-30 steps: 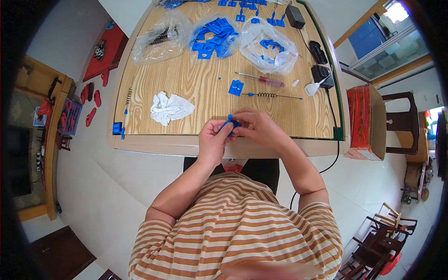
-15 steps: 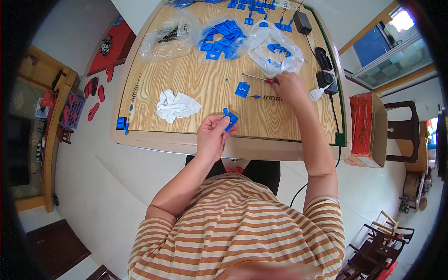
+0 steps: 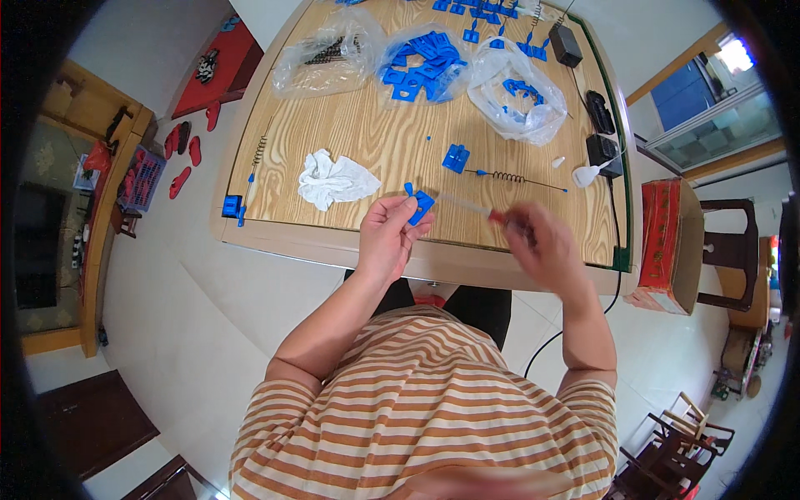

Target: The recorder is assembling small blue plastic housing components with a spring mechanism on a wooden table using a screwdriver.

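While the left hand (image 3: 385, 233) pinches a small blue plastic part (image 3: 421, 206) just above the tabletop's (image 3: 367, 142) near edge, the right hand (image 3: 540, 243), blurred, is closed around a slim red-handled screwdriver (image 3: 471, 206) pointing at that part; bare wood lies between them and a crumpled white cloth (image 3: 332, 179); clear bags (image 3: 508, 92) of blue pieces sit well beyond.
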`<state>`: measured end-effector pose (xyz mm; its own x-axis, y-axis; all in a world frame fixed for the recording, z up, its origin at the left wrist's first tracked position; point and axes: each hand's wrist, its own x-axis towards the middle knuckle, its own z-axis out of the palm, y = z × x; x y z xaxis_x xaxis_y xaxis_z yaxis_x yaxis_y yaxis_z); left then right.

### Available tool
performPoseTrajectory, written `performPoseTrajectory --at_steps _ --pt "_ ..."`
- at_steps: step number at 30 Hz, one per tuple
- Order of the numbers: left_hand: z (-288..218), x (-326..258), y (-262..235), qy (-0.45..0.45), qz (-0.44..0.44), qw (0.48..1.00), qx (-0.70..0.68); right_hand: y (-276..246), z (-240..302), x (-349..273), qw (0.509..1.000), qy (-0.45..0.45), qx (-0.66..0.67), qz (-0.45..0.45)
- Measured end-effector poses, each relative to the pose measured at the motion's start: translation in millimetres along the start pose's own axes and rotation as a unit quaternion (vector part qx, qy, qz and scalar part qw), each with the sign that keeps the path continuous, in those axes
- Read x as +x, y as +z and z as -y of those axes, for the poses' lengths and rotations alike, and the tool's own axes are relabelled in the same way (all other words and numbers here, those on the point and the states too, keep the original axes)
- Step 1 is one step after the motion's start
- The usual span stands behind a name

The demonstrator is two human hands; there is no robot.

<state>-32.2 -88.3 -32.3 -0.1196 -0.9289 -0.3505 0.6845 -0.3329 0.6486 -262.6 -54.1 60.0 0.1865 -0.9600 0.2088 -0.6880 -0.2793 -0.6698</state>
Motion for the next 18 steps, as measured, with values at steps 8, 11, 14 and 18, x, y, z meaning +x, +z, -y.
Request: performPoseTrajectory --at_steps 8,11,14,18 --pt "6.9 1.5 -1.9 0.021 0.010 1.000 -0.019 10.4 13.5 -30.5 0.984 -0.121 -0.126 -0.018" --pt "6.4 -0.1 -0.9 0.016 0.009 1.000 -0.010 14.0 14.0 -29.8 0.978 -0.139 -0.151 -0.027" --pt "6.7 -0.5 -2.1 0.021 0.016 1.000 -0.018 16.3 15.0 -31.5 0.979 -0.132 -0.153 -0.019" --pt "5.1 -2.4 0.2 0.026 0.017 1.000 -0.006 17.6 17.7 -31.8 0.979 -0.129 -0.156 -0.019"
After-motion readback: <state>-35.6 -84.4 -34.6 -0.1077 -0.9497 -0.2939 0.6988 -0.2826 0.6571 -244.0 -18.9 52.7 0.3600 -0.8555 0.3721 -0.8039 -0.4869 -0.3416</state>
